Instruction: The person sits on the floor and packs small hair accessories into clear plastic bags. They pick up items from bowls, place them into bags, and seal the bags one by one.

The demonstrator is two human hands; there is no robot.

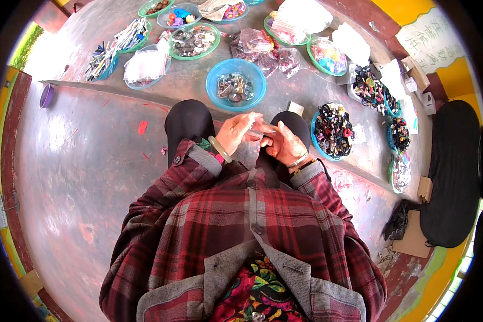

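Note:
Over my lap, a small clear plastic bag (248, 154) hangs between my two hands. My left hand (235, 132), with a pale bangle at the wrist, pinches its upper edge. Close beside it my right hand (286, 146) has its fingers curled at the bag's mouth; whether anything is inside cannot be made out. Just beyond my knees stands a blue bowl (213, 91) with small shiny packets (235, 88) in it. A blue basin (317, 140) piled with black hair ties (333, 126) stands to the right of my right hand.
On the raised ledge are a green bowl (218, 40) of shiny pieces, dark plastic packets (257, 51), bundles of pens (129, 35) and a bowl of colourful items (327, 56). A small white box (295, 109) lies near my right knee. A purple bowl (47, 96) sits far left.

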